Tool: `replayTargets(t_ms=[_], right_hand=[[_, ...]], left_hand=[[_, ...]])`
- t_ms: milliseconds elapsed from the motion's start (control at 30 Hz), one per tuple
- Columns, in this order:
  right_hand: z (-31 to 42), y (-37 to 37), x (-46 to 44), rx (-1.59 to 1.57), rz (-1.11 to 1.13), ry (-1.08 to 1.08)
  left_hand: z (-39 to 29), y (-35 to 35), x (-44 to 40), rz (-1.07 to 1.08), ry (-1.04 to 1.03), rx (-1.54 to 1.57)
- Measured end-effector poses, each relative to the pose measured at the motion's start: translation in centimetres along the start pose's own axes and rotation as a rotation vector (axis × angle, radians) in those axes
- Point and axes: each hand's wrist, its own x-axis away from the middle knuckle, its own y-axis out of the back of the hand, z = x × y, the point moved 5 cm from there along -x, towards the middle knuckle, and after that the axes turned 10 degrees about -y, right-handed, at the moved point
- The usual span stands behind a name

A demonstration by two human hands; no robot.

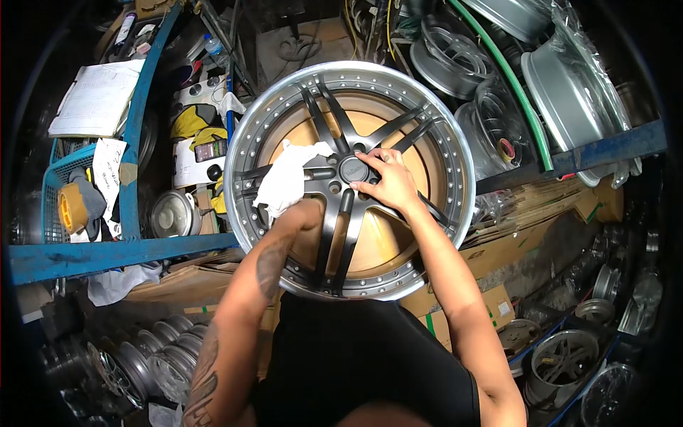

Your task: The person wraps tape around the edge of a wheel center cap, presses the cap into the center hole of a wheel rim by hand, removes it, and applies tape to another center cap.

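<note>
A large alloy wheel rim [459, 171] with a polished lip, small bolts round its ring and dark grey spokes lies face up before me. My left hand [307, 212] is over the left spokes, closed on a bunched white cloth [292, 178] that covers much of its fingers. At the hub sits a round dark centre cap [353, 169] with lettering too small to read. Thumb and index finger of my right hand [391, 183] grip that cap from its right side, at its upper and lower edges; the other fingers are curled.
Blue metal shelf bars [128, 252] run on both sides. At left are a clipboard with papers [96, 99], a blue basket [60, 181] and a phone [210, 150]. Wrapped rims [569, 92] and a green hose [509, 85] are at right. More rims [562, 359] stand below.
</note>
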Motion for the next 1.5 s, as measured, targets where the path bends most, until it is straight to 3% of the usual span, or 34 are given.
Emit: replayTargets(t_ms=[167, 500, 967, 1500], right_hand=[[0.3, 0.8, 0.2, -0.008, 0.01, 0.004], [0.5, 0.9, -0.1, 0.069, 0.006, -0.028], [-0.3, 0.6, -0.6, 0.0, -0.075, 0.005], [-0.7, -0.7, -0.3, -0.038, -0.119, -0.021]], left_hand=[[0.1, -0.2, -1.2, 0.023, -0.002, -0.001], [-0.5, -2.3, 0.8, -0.179, 0.029, 0.317], [1.2, -8.8, 5.9, -0.436, 0.2, 1.734], [1.1, -10.8, 5.7, -0.542, 0.271, 2.206]])
